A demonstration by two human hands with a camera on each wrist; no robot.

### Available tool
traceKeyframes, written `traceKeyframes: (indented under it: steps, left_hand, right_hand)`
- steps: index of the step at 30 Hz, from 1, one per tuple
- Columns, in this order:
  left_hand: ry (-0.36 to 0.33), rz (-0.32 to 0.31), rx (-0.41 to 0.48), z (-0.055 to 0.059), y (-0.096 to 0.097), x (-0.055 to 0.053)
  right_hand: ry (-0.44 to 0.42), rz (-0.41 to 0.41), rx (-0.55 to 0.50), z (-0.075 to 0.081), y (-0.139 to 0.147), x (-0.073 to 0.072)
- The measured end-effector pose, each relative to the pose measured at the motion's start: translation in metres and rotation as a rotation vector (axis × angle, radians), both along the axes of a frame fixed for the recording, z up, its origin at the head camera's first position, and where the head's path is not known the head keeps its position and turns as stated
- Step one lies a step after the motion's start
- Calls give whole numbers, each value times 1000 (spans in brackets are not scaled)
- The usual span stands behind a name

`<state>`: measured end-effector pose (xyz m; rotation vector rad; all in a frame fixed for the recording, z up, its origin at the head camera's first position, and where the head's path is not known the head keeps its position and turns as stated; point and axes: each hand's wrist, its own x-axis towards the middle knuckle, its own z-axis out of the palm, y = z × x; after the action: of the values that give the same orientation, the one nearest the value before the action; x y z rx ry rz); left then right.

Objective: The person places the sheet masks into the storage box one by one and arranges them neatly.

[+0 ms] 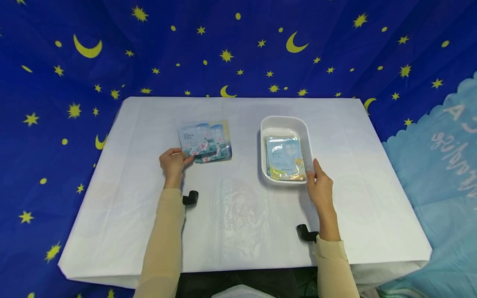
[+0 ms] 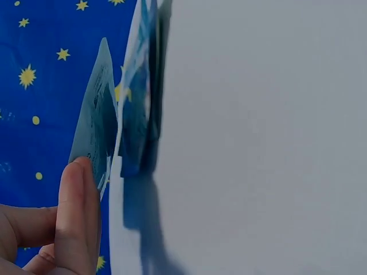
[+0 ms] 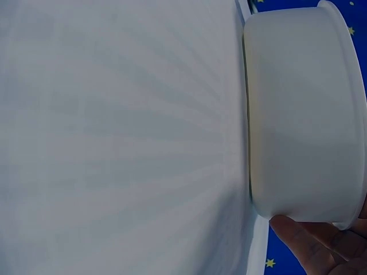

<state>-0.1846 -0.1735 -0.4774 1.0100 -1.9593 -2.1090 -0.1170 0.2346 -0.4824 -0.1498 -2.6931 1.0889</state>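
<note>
My left hand (image 1: pixel 173 163) pinches a light-blue flat sachet (image 1: pixel 196 140), printed with pink flowers, by its near edge. In the left wrist view this sachet (image 2: pixel 94 114) is raised and stands apart from a small stack of similar sachets (image 2: pixel 140 97). From above, it overlaps the left part of that stack (image 1: pixel 225 145). My right hand (image 1: pixel 321 186) grips the near right corner of a white plastic tub (image 1: pixel 283 120). Blue-and-yellow sachets (image 1: pixel 285 157) lie in the tub, the top one face up. In the right wrist view the fingertips (image 3: pixel 281 223) press at the tub's outer wall.
A white cloth (image 1: pixel 238 215) covers the table. Black camera mounts (image 1: pixel 191 198) stick out from both wrists. Behind the table hangs a blue curtain (image 1: pixel 208 45) with yellow stars and moons, and a light-blue cloth (image 1: pixel 439 165) hangs at the right.
</note>
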Motion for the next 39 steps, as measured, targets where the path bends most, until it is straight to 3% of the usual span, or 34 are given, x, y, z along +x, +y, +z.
traceKeyframes:
  steps: [9, 16, 22, 29, 39]
  left_hand:
    - [131, -9, 69, 21, 17, 4]
    - [224, -73, 24, 44, 52, 10]
    - [324, -187, -15, 53, 92, 16]
    - [345, -321, -56, 52, 145, 21]
    - [276, -439, -227, 32, 202, 28]
  right_hand:
    - [9, 8, -11, 0, 1, 0]
    - [11, 11, -5, -1, 2, 1]
    - [23, 7, -2, 0, 2, 0]
    - [36, 15, 3, 0, 2, -1]
    - [45, 9, 9, -2, 3, -1]
